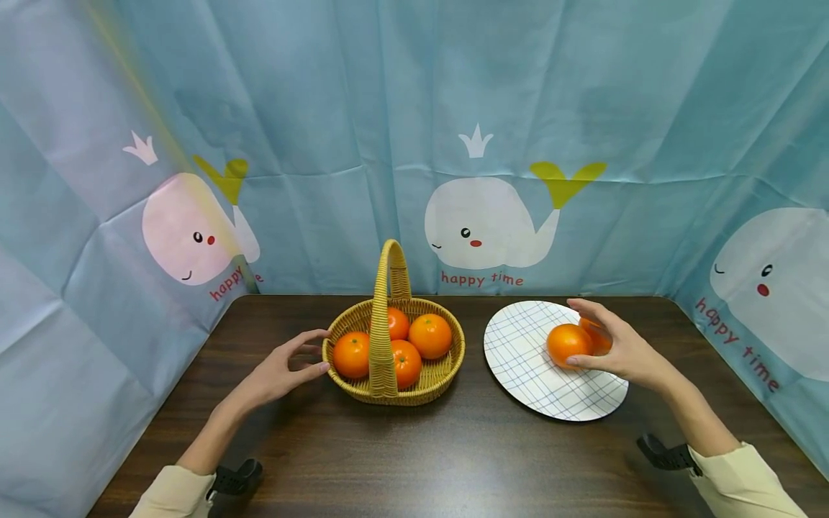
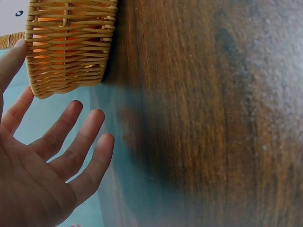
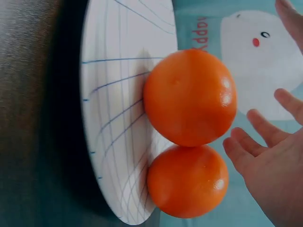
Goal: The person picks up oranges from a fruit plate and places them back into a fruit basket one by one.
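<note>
From where I stand, the left hand (image 1: 275, 374) is loosely spread at the side of a wicker basket (image 1: 414, 397), thumb and a fingertip right by its rim; I can't tell if they press. 4 oranges (image 1: 430, 336) sit inside. The right hand (image 1: 624, 352) is wide, thumb and fingers apart beside 2 more oranges (image 1: 566, 345), which touch each other on a checked plate (image 1: 524, 352). Both basket and plate rest on the dark worktop (image 1: 388, 460).

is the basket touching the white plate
Apart: the head view shows a strip of dark table running between the right rim of the basket and the left edge of the white plate.
</note>
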{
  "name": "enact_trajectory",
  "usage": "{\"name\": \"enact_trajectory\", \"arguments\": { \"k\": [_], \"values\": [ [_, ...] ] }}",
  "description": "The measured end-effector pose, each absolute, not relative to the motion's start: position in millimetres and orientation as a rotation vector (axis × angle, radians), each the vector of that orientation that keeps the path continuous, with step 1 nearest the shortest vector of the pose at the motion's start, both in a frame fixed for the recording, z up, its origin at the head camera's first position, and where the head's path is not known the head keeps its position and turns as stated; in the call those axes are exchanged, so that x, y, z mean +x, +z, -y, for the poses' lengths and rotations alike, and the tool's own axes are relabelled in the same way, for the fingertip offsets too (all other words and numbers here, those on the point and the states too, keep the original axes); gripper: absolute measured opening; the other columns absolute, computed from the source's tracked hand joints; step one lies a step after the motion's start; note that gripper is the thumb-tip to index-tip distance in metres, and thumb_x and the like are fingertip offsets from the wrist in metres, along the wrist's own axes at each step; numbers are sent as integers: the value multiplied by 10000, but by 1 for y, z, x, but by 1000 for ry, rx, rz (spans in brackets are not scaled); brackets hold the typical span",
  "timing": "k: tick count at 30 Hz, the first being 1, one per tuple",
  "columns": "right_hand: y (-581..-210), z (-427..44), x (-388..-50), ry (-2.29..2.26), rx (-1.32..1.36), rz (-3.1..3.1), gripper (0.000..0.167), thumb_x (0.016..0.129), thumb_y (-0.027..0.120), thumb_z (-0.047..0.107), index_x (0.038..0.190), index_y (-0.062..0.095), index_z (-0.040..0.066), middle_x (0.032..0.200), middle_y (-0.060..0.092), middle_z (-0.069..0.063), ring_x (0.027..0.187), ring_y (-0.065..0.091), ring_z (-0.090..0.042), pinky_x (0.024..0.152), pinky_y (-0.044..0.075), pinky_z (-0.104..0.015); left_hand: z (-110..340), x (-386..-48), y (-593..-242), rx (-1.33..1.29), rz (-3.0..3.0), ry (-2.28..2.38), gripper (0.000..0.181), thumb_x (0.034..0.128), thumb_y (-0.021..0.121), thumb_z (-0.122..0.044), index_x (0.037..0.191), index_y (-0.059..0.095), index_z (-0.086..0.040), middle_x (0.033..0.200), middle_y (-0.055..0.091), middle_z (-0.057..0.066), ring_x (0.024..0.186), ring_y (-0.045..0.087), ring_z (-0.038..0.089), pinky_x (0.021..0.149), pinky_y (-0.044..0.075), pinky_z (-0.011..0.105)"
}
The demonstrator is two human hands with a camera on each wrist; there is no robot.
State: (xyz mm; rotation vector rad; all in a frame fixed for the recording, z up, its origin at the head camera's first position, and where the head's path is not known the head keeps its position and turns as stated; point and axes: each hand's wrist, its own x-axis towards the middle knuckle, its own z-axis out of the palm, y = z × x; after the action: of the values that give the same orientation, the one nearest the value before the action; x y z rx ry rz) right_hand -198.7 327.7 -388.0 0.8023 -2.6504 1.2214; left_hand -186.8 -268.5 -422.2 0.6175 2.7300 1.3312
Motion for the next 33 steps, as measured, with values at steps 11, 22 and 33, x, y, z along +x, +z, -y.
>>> {"name": "enact_trajectory", "arguments": {
  "k": [11, 22, 33],
  "values": [
    [-406, -324, -198, 1003, 770, 2663, 815, 732, 945, 187, 1425, 536, 56, 1344, 555, -144, 1076, 563, -298, 893, 459, -165, 267, -187, -420, 654, -2730, 1328, 567, 978, 715, -244, 1469, 489, -74, 1405, 532, 224, 1211, 548, 455, 909, 489, 642],
    [-414, -324, -202, 812, 713, 2673, 689, 702, 949, 105, 1306, 630, 15, 1303, 611, -217, 1119, 567, -440, 879, 483, -641, 268, -186, -417, 626, -2714, 1346, 583, 964, 729, -197, 1473, 482, -59, 1409, 533, 226, 1225, 540, 462, 929, 467, 659],
    [-415, -325, -202, 824, 693, 2644, 672, 686, 963, 131, 1274, 651, 34, 1255, 643, -171, 1057, 590, -373, 849, 499, -593, 267, -186, -415, 634, -2724, 1330, 576, 968, 725, -207, 1472, 485, -68, 1405, 541, 212, 1228, 535, 463, 940, 448, 678]
  ]
}}
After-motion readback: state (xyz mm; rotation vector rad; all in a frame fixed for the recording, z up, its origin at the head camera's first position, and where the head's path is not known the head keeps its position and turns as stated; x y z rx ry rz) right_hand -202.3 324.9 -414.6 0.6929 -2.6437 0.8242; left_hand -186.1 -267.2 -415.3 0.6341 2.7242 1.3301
